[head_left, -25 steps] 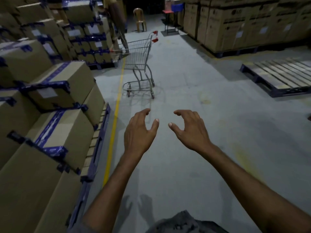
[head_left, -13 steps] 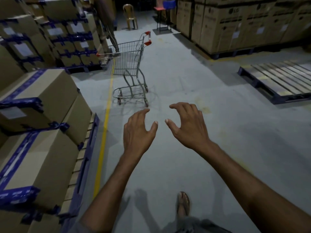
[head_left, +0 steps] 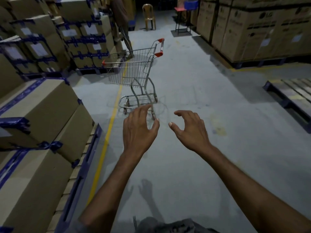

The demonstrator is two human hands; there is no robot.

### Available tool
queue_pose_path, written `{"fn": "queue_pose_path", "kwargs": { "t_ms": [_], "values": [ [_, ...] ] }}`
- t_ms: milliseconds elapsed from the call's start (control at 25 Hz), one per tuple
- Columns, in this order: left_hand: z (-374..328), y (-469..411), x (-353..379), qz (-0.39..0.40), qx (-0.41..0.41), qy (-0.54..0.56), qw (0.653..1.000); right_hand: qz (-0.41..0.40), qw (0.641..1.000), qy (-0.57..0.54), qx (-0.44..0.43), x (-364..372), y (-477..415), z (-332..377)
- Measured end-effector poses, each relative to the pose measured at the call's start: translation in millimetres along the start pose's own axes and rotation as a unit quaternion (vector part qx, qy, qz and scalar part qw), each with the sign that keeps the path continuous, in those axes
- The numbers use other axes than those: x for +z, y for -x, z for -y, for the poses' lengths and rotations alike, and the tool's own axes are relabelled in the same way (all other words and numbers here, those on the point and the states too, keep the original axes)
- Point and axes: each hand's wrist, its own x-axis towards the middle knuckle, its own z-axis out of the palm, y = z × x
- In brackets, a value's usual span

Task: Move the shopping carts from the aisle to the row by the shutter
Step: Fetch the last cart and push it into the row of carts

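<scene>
Nearest the camera, left hand [head_left: 138,132] and right hand [head_left: 191,132] are held out, fingers spread and loosely curved, nothing gripped. Beyond them, untouched, one shopping cart [head_left: 133,73] is seen upright over the yellow floor line [head_left: 104,148], near stacked cartons [head_left: 42,105].

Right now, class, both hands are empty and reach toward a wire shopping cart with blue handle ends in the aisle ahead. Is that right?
Not quite. In the head view the shopping cart has red handle ends, not blue. The rest holds: the left hand and right hand are empty and reach toward it in the aisle ahead.
</scene>
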Motion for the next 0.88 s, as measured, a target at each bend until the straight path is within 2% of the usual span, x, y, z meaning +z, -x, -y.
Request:
{"fn": "queue_pose_path", "kwargs": {
  "t_ms": [280,360,520,880],
  "values": [
    [51,-116,87,-0.011,0.042,-0.072,0.996,0.016,1.0,-0.004,-0.001,60,-138,-43],
    [73,-156,118,0.008,0.026,-0.059,0.998,0.007,1.0,0.011,-0.012,79,-185,-52],
    [104,-242,168,0.06,-0.054,0.042,0.996,-0.005,0.997,0.069,-0.037,107,-273,-62],
    [161,-390,270,0.101,-0.053,0.074,0.991,-0.038,0.99,0.125,-0.046,157,-450,-94]
  ]
}}
